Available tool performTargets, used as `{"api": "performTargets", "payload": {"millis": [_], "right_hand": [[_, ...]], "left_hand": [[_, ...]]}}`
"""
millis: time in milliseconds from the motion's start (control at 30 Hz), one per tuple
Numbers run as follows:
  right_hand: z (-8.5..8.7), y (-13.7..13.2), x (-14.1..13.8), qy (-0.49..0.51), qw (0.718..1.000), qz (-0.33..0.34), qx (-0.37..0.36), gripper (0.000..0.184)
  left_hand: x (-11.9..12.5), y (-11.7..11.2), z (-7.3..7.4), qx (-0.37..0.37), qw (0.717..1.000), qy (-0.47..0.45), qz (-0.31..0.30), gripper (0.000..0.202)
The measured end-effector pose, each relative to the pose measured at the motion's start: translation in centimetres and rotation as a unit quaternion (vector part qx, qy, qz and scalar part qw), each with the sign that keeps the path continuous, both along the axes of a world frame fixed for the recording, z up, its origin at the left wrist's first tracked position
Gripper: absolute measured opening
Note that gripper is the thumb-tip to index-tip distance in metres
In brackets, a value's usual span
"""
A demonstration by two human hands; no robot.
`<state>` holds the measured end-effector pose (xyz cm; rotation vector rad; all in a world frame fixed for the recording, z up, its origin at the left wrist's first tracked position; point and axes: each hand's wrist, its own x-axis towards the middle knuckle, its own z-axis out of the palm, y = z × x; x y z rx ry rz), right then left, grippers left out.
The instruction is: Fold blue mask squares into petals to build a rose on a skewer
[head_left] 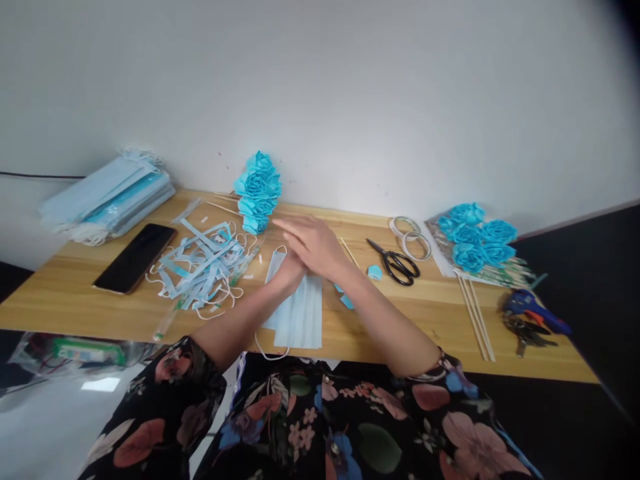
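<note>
A light blue face mask (300, 313) lies flat on the wooden table (75, 300) in front of me. My right hand (313, 245) rests over its far end with fingers stretched out to the left. My left hand (289, 272) lies under the right one on the mask; its fingers are mostly hidden. Small blue scraps (374, 271) lie just right of the hands.
A heap of cut mask strips and ear loops (205, 267), a black phone (135, 257) and a stack of masks (107, 197) lie to the left. Blue mask roses (259, 190) lean on the wall. To the right lie scissors (395, 262), tape rolls (413, 237), more roses (475, 240), sticks (477, 317) and a glue gun (533, 310).
</note>
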<state>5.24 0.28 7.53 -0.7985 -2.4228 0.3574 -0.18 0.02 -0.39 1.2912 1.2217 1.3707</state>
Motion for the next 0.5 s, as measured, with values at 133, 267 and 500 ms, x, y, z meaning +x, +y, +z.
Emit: {"api": "performTargets", "payload": {"millis": [133, 267, 500], "right_hand": [[-0.4, 0.8, 3.5, 0.157, 0.986, -0.059, 0.007, 0.020], [-1.9, 1.5, 7.0, 0.277, 0.939, -0.195, -0.059, 0.018], [-4.5, 0.6, 9.5, 0.212, 0.925, -0.138, -0.283, 0.027]], "left_hand": [[-2.1, -2.0, -0.3, -0.052, 0.989, -0.114, -0.074, 0.025], [-2.5, -2.1, 0.4, -0.094, 0.959, -0.244, -0.110, 0.025], [-2.2, -2.1, 0.6, -0.092, 0.957, -0.253, -0.108, 0.029]]}}
